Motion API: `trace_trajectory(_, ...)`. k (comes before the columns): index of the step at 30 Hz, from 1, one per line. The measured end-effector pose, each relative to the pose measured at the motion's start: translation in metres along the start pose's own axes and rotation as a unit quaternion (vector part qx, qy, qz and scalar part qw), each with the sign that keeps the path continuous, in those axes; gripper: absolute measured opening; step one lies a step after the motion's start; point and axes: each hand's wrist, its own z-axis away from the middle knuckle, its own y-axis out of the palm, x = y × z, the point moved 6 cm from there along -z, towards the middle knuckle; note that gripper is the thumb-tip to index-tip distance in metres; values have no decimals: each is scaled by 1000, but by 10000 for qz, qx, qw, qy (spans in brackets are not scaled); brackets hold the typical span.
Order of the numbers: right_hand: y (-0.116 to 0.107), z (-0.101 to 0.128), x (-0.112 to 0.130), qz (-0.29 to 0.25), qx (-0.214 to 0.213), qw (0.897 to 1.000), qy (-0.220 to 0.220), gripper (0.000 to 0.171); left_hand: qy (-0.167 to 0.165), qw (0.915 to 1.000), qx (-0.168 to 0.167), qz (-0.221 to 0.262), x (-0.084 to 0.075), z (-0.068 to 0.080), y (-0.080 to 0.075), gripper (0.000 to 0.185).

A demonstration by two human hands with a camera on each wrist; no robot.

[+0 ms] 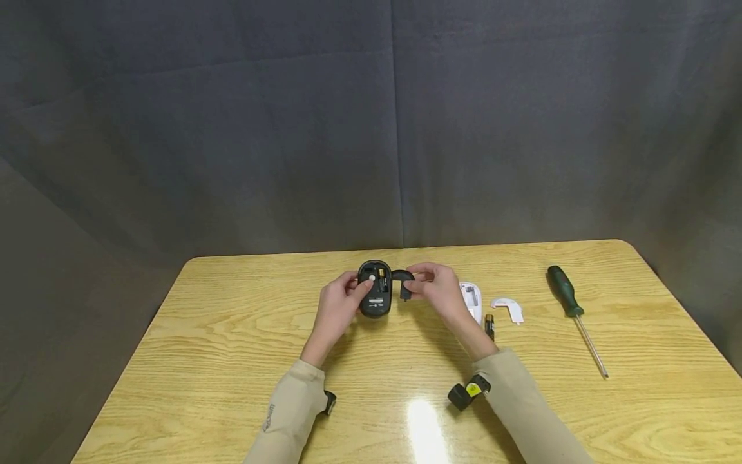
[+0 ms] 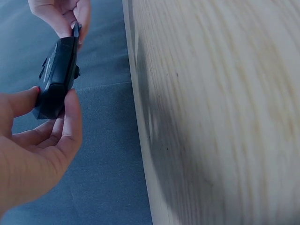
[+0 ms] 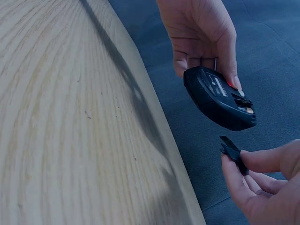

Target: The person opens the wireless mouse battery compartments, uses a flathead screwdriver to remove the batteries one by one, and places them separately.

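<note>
The left hand [image 1: 339, 303] grips the black mouse [image 1: 374, 288] underside up, thumb and fingers curled round its sides. Just beside it, the right hand [image 1: 438, 290] pinches the cover [image 1: 403, 281] between thumb and fingertips. Seating it well likely means lining its tabs with the open battery bay before pressing.

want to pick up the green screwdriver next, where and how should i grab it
Grip the green screwdriver by its thick green handle, the end farther from the person, not the thin metal shaft pointing toward the near edge. It lies flat on the table, off to the right and clear of the small white parts, so coming from above with fingers across the handle's width looks easiest.
</note>
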Motion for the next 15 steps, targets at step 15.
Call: trace_trajectory(15,1,2,-8,837,166,9964,-25,25,-20,9998,-121,139,2,-2,-3,38)
